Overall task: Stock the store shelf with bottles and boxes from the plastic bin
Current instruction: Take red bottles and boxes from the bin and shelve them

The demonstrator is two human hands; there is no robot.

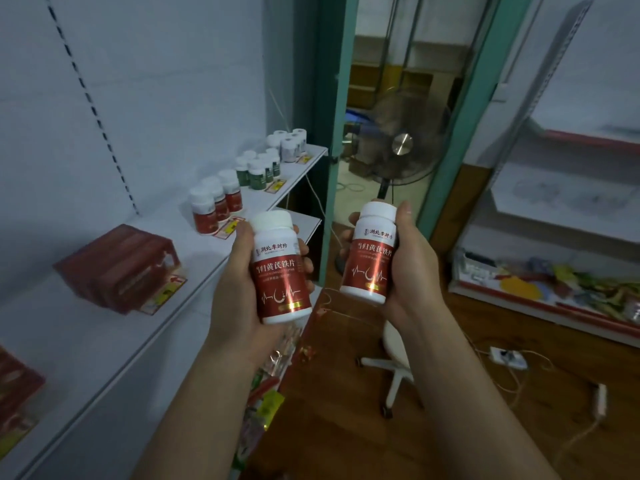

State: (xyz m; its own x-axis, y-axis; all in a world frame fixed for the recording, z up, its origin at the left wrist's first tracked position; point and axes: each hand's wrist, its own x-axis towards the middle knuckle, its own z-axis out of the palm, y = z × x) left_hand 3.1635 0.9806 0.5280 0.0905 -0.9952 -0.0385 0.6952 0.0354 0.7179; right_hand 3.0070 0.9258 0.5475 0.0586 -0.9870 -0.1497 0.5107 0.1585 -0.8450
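My left hand (239, 289) gripped a red-labelled bottle (281, 268) upright, thumb along its left side and fingertips curling round the right; my right hand (405, 268) held a second bottle (372, 252) of the same kind, tilted a little, with the thumb up beside its white cap. The two bottles stood near each other but apart, in front of the shelf (104, 341) edge. My palms hid the backs of both bottles, and the small print under the big label characters was too fine to read. On the shelf to the left sat red boxes (117, 268), blurred, with another red box (17, 386) cut off at the frame's left edge. Further along stood three matching red bottles (214, 202), then green bottles (258, 169), then white ones (287, 142), each group with a price tag at the shelf lip. Below the shelf, coloured packets (263, 403) were only partly visible. Beyond my hands a fan (401, 147) stood in a doorway, a white stool (394, 358) and a power strip (507, 356) on the wooden floor, and another rack (568, 271) on the right held blurred packets.
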